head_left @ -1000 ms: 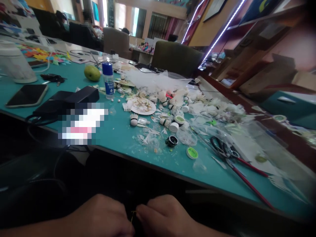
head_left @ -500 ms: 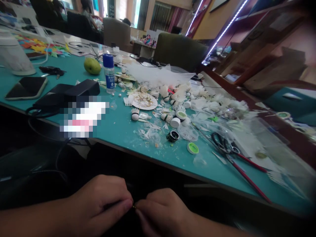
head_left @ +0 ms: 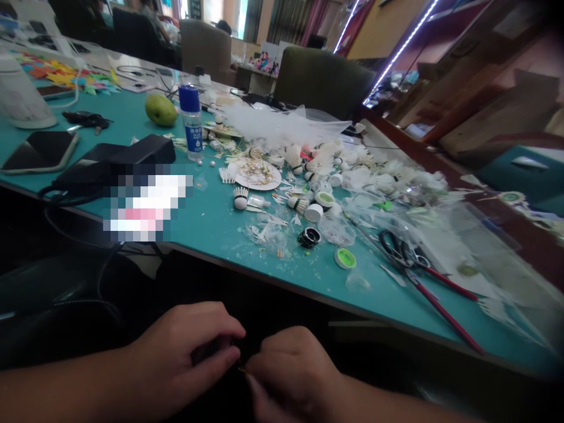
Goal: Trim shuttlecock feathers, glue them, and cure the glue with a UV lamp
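Below the table's front edge, my right hand pinches a tiny gold-coloured piece between thumb and forefinger; it is too small and dark to name. My left hand is just beside it, its thumb and forefinger parted with a dark gap between them. The left thumb tip is close to the gold piece; whether they touch I cannot tell. On the table beyond lie a white disc heaped with thin gold-coloured bits, cut shuttlecocks and an open black jar.
Red-handled pliers and black-handled scissors lie at the right. A blue-capped glue bottle stands near a green fruit. At the left are a phone, keys and a black case. Plastic film covers part of the back.
My left forefinger has lifted off the thumb, opening the pinch. My right hand keeps its hold on the gold piece. The view has shifted slightly.
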Demonstrator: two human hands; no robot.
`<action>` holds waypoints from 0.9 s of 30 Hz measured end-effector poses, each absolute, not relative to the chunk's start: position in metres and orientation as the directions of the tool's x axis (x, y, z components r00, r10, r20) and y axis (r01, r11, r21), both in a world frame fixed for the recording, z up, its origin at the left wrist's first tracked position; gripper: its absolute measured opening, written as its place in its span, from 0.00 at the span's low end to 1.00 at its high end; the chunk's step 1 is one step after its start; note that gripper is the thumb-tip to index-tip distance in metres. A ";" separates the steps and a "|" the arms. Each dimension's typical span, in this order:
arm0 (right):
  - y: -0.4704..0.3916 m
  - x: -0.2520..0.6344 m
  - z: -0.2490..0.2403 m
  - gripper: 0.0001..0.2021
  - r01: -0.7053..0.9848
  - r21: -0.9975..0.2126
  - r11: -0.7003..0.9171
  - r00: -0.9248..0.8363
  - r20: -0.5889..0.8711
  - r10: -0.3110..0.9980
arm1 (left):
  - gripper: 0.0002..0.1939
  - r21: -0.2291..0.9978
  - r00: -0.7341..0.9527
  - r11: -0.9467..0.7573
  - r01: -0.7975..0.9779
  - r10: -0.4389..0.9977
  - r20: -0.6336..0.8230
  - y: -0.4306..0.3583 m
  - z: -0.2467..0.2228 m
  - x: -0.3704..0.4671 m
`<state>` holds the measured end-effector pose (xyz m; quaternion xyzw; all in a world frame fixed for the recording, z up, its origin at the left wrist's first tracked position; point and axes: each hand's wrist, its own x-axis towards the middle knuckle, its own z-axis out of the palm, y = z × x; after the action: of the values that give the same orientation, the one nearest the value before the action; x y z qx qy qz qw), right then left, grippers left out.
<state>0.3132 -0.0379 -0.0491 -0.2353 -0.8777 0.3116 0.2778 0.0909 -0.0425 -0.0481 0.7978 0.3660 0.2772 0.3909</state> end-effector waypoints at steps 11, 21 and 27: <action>-0.042 0.319 -0.047 0.08 0.307 -0.470 0.828 -0.644 0.538 0.544 | 0.11 0.811 0.812 -0.483 0.331 0.583 0.016 -0.037 -0.030 0.090; -0.035 0.318 -0.053 0.18 0.249 -0.421 0.872 -0.829 0.373 0.417 | 0.13 0.466 0.798 -0.835 0.292 0.481 0.363 -0.046 -0.030 0.092; -0.041 0.312 -0.054 0.17 0.170 -0.319 0.932 -0.845 0.440 0.304 | 0.12 0.566 0.690 -0.730 0.383 0.634 0.350 -0.042 -0.036 0.089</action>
<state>0.3119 -0.0409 -0.0545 -0.1248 -0.9510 0.1348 0.2488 0.0886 -0.0417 -0.0363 0.8897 0.2858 0.2708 0.2312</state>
